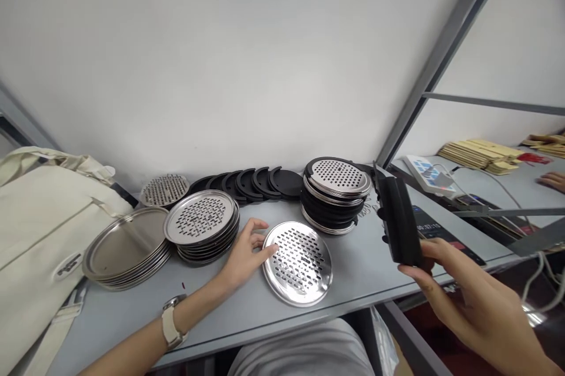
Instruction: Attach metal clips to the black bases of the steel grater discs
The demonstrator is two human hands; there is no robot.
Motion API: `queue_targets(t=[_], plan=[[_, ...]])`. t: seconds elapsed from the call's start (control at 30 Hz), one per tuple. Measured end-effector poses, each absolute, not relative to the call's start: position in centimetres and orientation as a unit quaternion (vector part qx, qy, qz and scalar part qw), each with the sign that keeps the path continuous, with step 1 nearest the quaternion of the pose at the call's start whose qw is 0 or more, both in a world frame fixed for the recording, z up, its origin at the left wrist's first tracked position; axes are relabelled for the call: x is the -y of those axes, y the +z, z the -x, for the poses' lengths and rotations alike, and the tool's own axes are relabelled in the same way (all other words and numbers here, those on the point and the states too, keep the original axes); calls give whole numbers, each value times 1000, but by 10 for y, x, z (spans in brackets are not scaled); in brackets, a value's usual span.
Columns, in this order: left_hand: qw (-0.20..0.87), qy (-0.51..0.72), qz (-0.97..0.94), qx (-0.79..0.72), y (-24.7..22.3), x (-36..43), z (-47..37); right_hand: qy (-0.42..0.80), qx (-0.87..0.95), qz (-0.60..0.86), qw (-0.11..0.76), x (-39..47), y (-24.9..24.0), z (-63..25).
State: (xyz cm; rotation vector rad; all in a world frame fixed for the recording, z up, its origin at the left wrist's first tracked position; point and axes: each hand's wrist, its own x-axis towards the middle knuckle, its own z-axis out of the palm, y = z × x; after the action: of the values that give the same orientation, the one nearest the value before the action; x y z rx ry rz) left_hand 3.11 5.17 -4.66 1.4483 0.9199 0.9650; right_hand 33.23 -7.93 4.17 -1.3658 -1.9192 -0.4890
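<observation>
The right hand, at the lower right of the frame, grips a black piece between thumb and fingers, holding it up on edge above the table. The left hand, at the lower centre, has its fingers parted, with the thumb at the left rim of a loose grater disc that lies flat on the table. That disc and the black piece are well apart, so nothing is joined between these two yet. Right of centre, a stack of black and metal parts, topped by a grater disc in a black rim, looks like the portion already dealt with, though its lower layers cannot be made out fully. A good deal seems left: a pile of grater discs left of centre, plain metal plates further left, a spiky disc behind them, and an overlapping row of black holders along the wall. Judged from these piles, the work is somewhere partway through.
</observation>
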Motion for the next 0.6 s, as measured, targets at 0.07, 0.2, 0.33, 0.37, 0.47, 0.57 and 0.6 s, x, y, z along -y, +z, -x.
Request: queue_targets(t=[0.07, 0.2, 0.33, 0.37, 0.47, 0.57, 0.6], plan=[[574, 412, -599, -377, -43, -49, -32, -186, 743, 533, 359, 79, 42, -332], [630, 413, -560, -343, -36, -45, -32, -180, 738, 541, 360, 79, 41, -333], [676, 427, -499, -333, -34, -45, -30, -186, 740, 535, 363, 78, 38, -335], [675, 430, -496, -336, -35, -45, -30, -187, 742, 530, 366, 78, 38, -335], [668, 431, -495, -350, -38, -46, -33, -185, 746, 523, 368, 76, 40, -332], [654, 434, -495, -373, -42, -47, -36, -190, 755, 511, 365, 75, 44, -328], [647, 437, -496, -380, -43, -47, -36, -192, 757, 507, 364, 75, 44, -327]])
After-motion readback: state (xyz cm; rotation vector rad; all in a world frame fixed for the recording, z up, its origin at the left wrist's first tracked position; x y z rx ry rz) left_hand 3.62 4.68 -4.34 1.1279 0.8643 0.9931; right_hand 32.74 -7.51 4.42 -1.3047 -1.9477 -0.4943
